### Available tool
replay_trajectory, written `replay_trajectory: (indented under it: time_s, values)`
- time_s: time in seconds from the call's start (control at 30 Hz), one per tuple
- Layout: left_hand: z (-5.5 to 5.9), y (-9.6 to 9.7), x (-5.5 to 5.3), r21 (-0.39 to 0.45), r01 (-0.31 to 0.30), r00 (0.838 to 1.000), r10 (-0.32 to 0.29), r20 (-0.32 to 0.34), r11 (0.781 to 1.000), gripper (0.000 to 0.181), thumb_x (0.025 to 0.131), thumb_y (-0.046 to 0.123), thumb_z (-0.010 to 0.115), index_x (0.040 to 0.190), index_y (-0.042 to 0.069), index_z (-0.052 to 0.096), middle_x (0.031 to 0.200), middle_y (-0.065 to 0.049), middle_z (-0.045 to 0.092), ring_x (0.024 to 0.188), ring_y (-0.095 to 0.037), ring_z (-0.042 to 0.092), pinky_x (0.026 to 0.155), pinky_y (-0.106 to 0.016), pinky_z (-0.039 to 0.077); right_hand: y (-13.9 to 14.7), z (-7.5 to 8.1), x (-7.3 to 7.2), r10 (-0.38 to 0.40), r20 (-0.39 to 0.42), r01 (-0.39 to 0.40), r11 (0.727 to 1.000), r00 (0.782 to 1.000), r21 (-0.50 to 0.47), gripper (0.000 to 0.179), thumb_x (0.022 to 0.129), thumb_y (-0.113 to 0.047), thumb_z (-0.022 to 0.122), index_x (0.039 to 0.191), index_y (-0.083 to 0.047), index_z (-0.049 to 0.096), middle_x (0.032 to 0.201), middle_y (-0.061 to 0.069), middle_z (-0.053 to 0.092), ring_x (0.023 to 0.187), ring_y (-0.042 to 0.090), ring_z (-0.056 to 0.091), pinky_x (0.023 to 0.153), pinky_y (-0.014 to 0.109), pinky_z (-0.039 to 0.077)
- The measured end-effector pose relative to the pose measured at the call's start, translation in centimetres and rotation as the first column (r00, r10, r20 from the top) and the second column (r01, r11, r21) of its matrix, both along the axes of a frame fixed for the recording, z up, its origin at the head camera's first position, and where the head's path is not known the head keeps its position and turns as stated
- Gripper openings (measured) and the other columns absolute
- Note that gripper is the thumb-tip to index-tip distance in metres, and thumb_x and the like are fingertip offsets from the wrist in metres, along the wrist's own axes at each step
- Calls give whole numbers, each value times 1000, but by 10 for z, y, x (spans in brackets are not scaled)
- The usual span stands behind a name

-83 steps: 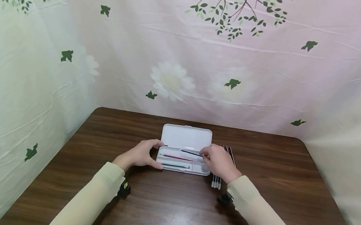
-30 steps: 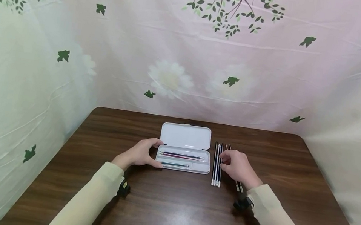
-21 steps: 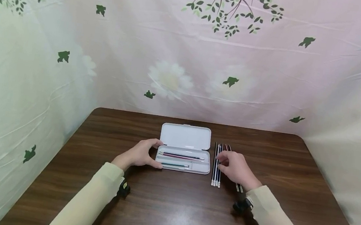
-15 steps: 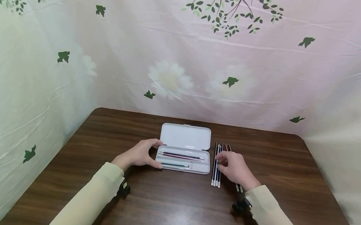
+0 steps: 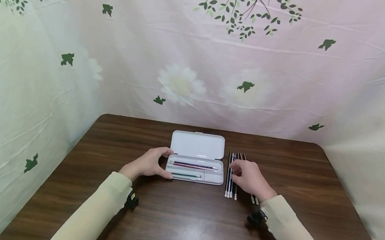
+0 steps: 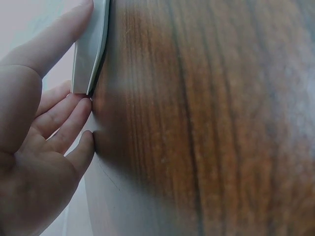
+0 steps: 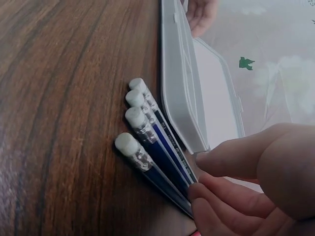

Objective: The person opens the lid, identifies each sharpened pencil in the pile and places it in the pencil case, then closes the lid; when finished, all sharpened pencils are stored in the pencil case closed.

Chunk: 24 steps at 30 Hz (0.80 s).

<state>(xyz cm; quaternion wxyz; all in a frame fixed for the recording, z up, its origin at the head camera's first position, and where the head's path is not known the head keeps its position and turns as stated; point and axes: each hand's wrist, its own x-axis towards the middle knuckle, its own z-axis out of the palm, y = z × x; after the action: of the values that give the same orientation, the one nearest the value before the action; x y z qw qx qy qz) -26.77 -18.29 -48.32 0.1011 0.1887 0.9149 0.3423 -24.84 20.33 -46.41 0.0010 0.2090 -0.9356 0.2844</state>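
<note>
My left hand [image 5: 152,162] holds the left end of an open white pencil case [image 5: 219,179], thumb on its near side. In the left wrist view the thumb lies along the wall of the case [image 6: 90,54], other fingertips at its end. Inside the case, two pencils [image 5: 192,165] lie in the back compartment and a pale green one in front. To its right, my right hand [image 5: 250,178] bends over a row of pencils [image 5: 229,185]. In the right wrist view the thumb and fingers [image 7: 224,155] meet the pencils' shafts; I cannot tell whether they pinch one.
Two more pencils [image 5: 255,200] stick out from under the right hand. The raised lid [image 5: 198,145] lies back behind the case. A dark wood table [image 5: 179,223] bears everything, with a printed cloth [image 5: 204,56] hanging along its back.
A dark pencil has gone into the case's back compartment from the right hand, which has moved right to the row. There, one pencil has just shifted right, away from its neighbours. The left hand has stayed.
</note>
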Motion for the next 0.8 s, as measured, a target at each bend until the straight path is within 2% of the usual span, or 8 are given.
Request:
replay_trajectory:
  time_s: [0.13, 0.33, 0.57, 0.8]
  values:
    - [2, 0, 0, 3, 4, 1000, -4, 1, 1000, 86, 69, 44, 100, 139, 12, 61, 131, -4, 64, 124, -23, 57, 114, -48, 43, -1, 1, 0, -9, 21, 9, 1000, 1000, 18, 22, 90, 0, 78, 111, 0, 73, 100, 11, 75, 93, 25, 72, 83, 45, 60]
    - [5, 0, -1, -8, 2, 1000, -2, -2, 1000, 86, 69, 44, 100, 138, 12, 61, 130, -4, 64, 124, -22, 57, 114, -47, 43, -1, 2, -3, -17, 11, 16, 999, 1000, 41, 24, 88, 0, 79, 111, 3, 72, 99, 14, 74, 92, 27, 71, 81, 46, 61]
    - [2, -1, -2, -9, 1, 1000, -1, -3, 1000, 88, 70, 45, 99, 141, 12, 60, 132, -4, 64, 125, -22, 56, 114, -47, 42, -4, -2, -3, -42, -16, 43, 996, 999, 84, 27, 88, -4, 79, 112, 4, 71, 95, 15, 72, 88, 28, 69, 79, 47, 59]
    - [1, -1, 0, 0, 4, 1000, -4, 3, 1000, 88, 70, 44, 99, 141, 10, 59, 132, -5, 63, 125, -23, 56, 114, -47, 42, -7, -2, -1, -79, 17, 76, 989, 997, 130, 27, 88, -4, 79, 112, 4, 70, 89, 10, 67, 79, 24, 62, 72, 43, 56]
